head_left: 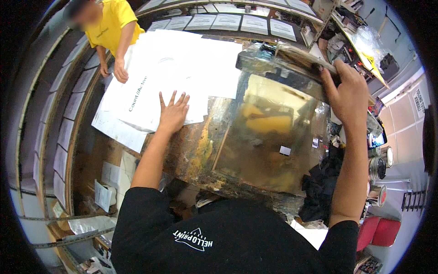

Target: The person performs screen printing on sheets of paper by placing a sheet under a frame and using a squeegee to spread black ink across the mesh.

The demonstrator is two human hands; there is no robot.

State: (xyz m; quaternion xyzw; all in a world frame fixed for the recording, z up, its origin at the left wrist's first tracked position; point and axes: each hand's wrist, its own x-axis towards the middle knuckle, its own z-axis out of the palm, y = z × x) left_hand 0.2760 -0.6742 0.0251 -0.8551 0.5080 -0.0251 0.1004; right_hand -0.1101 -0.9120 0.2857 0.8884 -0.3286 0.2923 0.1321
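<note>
Low in the frame, the person's black sleeves lead up to two bare forearms. Centre frame lies a screen-printing frame (269,137), a flat rectangle with a glossy, ink-smeared mesh showing yellow patches, set on a worn, paint-stained table (191,155). A dark crumpled rag (321,187) sits at its lower right, and round metal tins (378,168) stand at the right edge.

The left hand (173,114), left of centre, lies flat with fingers (172,98) spread wide, palm down on a stack of large white printed sheets (178,68); it grips nothing, only presses the paper, which lies directly under the fingertips and extends toward the upper left.

The right hand (349,91), upper right, is closed around the handle of a long squeegee (296,57), a straight wooden bar resting along the far edge of the frame; the fingers wrap over its right end.

Farther off, upper left, another person in a yellow shirt (112,23) rests a hand (121,73) on the same sheets. Rows of pale sheets (228,20) lie along the top.
</note>
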